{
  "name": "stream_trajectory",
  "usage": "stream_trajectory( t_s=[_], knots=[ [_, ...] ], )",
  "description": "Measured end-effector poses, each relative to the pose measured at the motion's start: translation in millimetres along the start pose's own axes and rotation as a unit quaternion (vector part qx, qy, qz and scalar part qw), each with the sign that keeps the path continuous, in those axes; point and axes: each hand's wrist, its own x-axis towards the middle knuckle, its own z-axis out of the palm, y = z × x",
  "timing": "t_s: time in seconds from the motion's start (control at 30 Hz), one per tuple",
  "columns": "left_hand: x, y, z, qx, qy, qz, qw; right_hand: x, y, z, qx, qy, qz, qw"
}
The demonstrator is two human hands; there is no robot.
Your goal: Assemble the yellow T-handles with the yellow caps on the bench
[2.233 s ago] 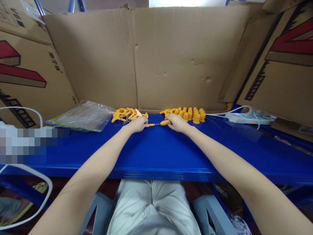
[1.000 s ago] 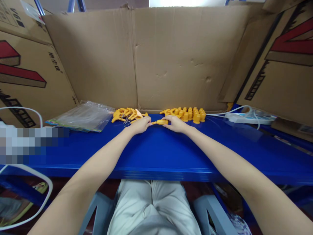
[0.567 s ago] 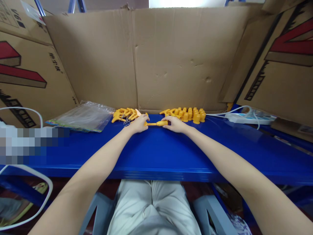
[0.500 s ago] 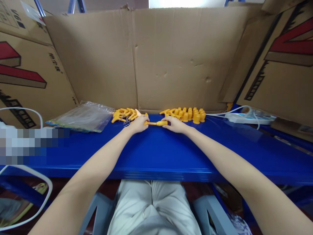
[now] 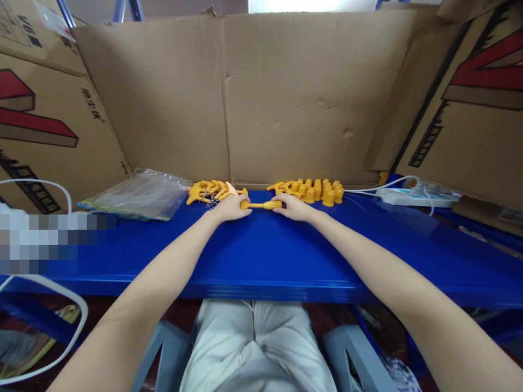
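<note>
Between my two hands lies a yellow plastic stick (image 5: 258, 206) with a ribbed shaft, held level just above or on the blue table. My left hand (image 5: 233, 207) is closed around its left end, where a yellow curved part shows by the fingers. My right hand (image 5: 295, 208) pinches the smoother, thicker right end. Beyond my left hand is a pile of yellow plastic pieces (image 5: 200, 191) with small metal chains (image 5: 211, 202). Past my right hand stand several yellow cup-shaped pieces (image 5: 327, 193), beside some yellow branched pieces (image 5: 281, 188).
Clear plastic bags (image 5: 141, 195) lie on the blue table (image 5: 261, 256) at the left. A white power strip (image 5: 417, 197) with cables sits at the right. Cardboard (image 5: 294, 98) walls the back and both sides. A blurred pale patch (image 5: 36, 245) covers the left edge.
Both hands and the yellow stick have shifted very slightly to the right. My left fingers sit a little differently on its end. The piles are unchanged.
</note>
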Motion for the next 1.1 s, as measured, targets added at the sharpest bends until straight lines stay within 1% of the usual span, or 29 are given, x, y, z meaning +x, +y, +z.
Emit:
stream_trajectory(
  t_s=[0.07, 0.13, 0.23, 0.3, 0.37, 0.47, 0.57, 0.63, 0.73, 0.93, 1.1],
  knots=[
    [0.8, -1.2, 1.1, -0.019, 0.002, 0.010, 1.000, -0.5, -0.7, -1.2, 0.003, -0.006, 0.008, 1.000],
    [1.3, -1.5, 1.3, -0.033, 0.004, 0.006, 0.999, -0.7, -2.2, -2.2, 0.014, -0.012, 0.016, 1.000],
    [1.0, -0.6, -0.2, -0.057, -0.014, -0.021, 0.998, -0.7, -3.5, -2.3, 0.046, -0.032, 0.038, 0.998],
    [0.6, -0.3, -1.4, -0.063, -0.029, -0.040, 0.997, -0.5, -2.0, -2.0, 0.093, -0.041, 0.055, 0.993],
    [0.3, -0.9, -1.8, -0.064, -0.038, -0.044, 0.996, -0.3, 1.9, -2.0, 0.165, -0.047, 0.072, 0.982],
    [0.1, -3.3, -1.6, -0.065, -0.046, -0.031, 0.996, -0.7, 8.9, -4.5, 0.276, -0.063, 0.095, 0.954],
    [0.0, -5.3, -1.9, -0.060, -0.045, -0.016, 0.997, -2.2, 10.5, -10.0, 0.331, -0.080, 0.127, 0.932],
    [-0.1, -6.0, -2.2, -0.059, -0.042, -0.008, 0.997, -3.8, 7.1, -14.5, 0.335, -0.106, 0.144, 0.925],
    [0.2, -6.6, -1.5, -0.058, -0.033, -0.004, 0.998, -6.2, -1.3, -20.5, 0.309, -0.144, 0.155, 0.927],
    [1.6, -7.3, 2.0, -0.084, -0.031, 0.007, 0.996, -5.9, -9.9, -22.3, 0.296, -0.154, 0.190, 0.923],
    [0.7, -5.0, -0.6, -0.079, -0.027, -0.007, 0.997, -5.1, -10.0, -21.2, 0.285, -0.155, 0.196, 0.925]
  ],
)
